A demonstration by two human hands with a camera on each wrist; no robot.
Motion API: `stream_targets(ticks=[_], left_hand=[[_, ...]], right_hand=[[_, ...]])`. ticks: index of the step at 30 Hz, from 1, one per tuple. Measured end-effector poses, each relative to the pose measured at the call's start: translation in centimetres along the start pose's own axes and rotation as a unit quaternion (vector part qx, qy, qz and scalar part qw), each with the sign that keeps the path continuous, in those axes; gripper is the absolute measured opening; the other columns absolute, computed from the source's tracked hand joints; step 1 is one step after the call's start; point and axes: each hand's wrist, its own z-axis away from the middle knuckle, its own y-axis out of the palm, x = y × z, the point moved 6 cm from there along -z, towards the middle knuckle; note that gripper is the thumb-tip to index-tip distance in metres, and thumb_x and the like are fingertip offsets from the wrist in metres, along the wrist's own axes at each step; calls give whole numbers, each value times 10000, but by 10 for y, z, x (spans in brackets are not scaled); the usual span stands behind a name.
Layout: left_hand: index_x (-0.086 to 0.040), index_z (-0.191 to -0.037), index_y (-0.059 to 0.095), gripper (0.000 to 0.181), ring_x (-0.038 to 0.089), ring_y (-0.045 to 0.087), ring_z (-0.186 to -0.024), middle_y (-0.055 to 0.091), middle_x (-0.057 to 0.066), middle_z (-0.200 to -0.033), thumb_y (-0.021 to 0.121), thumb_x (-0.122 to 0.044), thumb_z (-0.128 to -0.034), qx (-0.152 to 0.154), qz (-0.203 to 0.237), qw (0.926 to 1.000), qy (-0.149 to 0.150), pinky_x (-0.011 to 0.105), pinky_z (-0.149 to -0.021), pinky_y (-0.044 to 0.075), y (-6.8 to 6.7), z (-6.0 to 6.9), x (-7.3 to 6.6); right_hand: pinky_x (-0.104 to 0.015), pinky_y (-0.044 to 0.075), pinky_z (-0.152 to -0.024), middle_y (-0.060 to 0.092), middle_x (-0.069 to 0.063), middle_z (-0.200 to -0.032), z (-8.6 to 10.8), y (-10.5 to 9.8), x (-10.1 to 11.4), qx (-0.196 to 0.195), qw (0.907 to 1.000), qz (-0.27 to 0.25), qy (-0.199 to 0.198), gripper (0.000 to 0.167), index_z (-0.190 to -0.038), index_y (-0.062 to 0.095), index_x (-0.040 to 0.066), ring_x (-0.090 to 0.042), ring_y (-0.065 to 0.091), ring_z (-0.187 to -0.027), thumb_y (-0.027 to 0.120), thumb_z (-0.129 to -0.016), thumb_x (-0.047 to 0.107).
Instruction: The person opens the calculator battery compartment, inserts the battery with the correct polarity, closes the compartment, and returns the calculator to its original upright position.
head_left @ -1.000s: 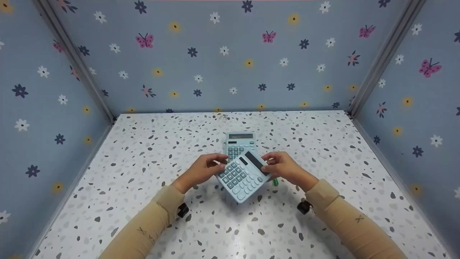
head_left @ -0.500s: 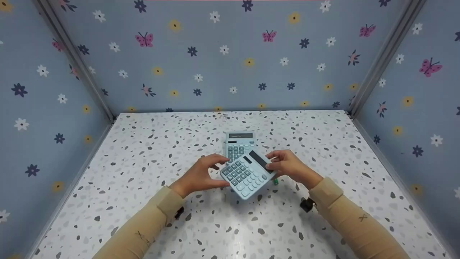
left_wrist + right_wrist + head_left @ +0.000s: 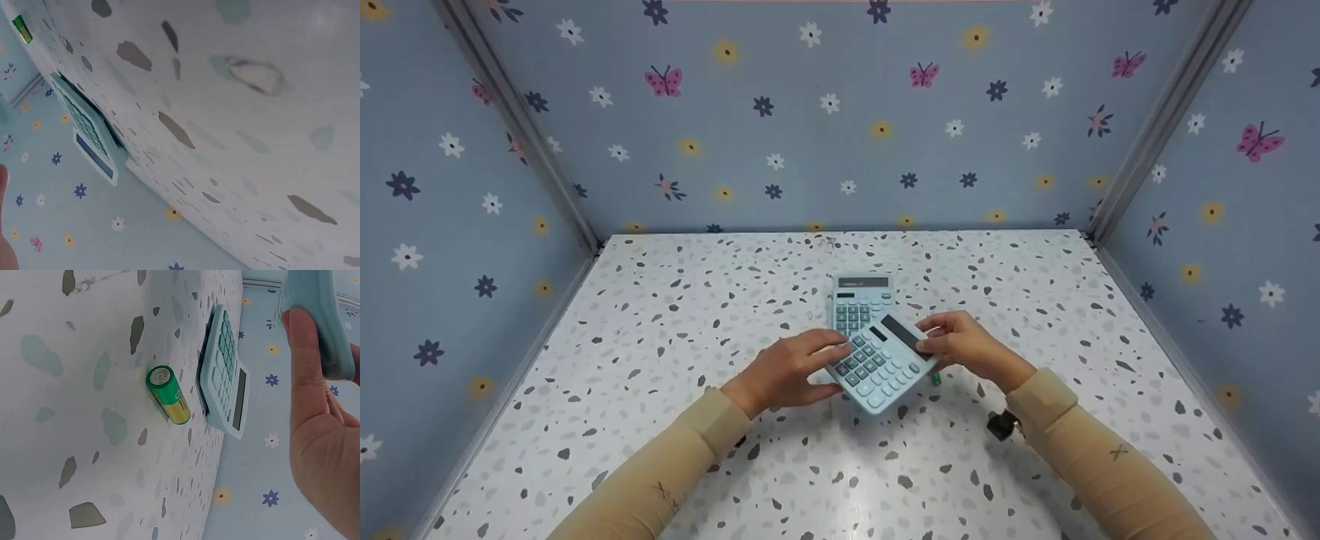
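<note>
A pale blue calculator (image 3: pixel 885 373) is held tilted above the table in the head view, its dark display toward the upper right. My right hand (image 3: pixel 971 349) pinches it by the display end, thumb on the front; the right wrist view shows the fingers on both faces of this calculator (image 3: pixel 315 320). Over the left side of its keypad reach the extended fingers of my left hand (image 3: pixel 787 371), the thumb apart below. A second pale blue calculator (image 3: pixel 861 296) stands behind on the table, partly covered by the first. In the left wrist view only a sliver of the left hand (image 3: pixel 5 236) shows.
A green and gold battery (image 3: pixel 169 395) lies on the speckled white table (image 3: pixel 682 300), right of the calculators and partly hidden in the head view. Blue flowered panels (image 3: pixel 840 150) enclose the table at the back and both sides.
My left hand let go of the held calculator's edge, spread its fingers, then brought them over the keys. The right hand shifted slightly right with the calculator.
</note>
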Motion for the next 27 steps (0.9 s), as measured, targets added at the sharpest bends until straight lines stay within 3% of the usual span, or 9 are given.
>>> stream_targets(ticks=[4, 8, 16, 22, 27], left_hand=[[-77, -1270, 747, 556, 275, 750, -1184, 755, 125, -1265, 988, -219, -789, -70, -477, 9976, 498, 341, -1044, 623, 4, -2, -7], [-105, -1250, 766, 502, 250, 762, -1147, 775, 96, -1226, 966, -181, -796, -133, -793, 9936, 798, 318, -1020, 630, 6, -3, -11], [-135, -1220, 789, 329, 235, 782, -1133, 809, 71, -1192, 862, -133, -899, -365, -1236, 9827, 1331, 321, -993, 642, 9, -4, -16], [-120, -1226, 797, 315, 235, 790, -1122, 824, 77, -1187, 822, -133, -911, -518, -1527, 9741, 1584, 323, -966, 649, 10, -2, -17], [-114, -1239, 798, 332, 246, 793, -1125, 827, 84, -1181, 820, -119, -908, -578, -1610, 9726, 1571, 325, -963, 649, 9, -1, -18]], right_hand=[[-288, 666, -671, 736, -89, -995, -1, 1, -2, 41, 10000, -33, 26, 457, -1404, 564, -143, -149, 759, -831, 679, -976, -32], [-295, 668, -676, 751, -99, -1013, 0, 3, -1, 89, 9999, -116, -13, 435, -1387, 574, -133, -157, 765, -843, 678, -976, -33], [-289, 661, -664, 772, -83, -1015, 2, 6, 1, 195, 9997, -169, -40, 423, -1385, 570, -130, -167, 781, -853, 665, -984, -35], [-289, 666, -680, 779, -90, -1025, 4, 7, 2, 217, 9996, -163, -34, 420, -1379, 576, -127, -170, 785, -864, 669, -981, -30], [-293, 671, -693, 779, -102, -1032, 4, 7, 2, 207, 9996, -181, 5, 419, -1380, 579, -125, -172, 784, -870, 672, -984, -28]])
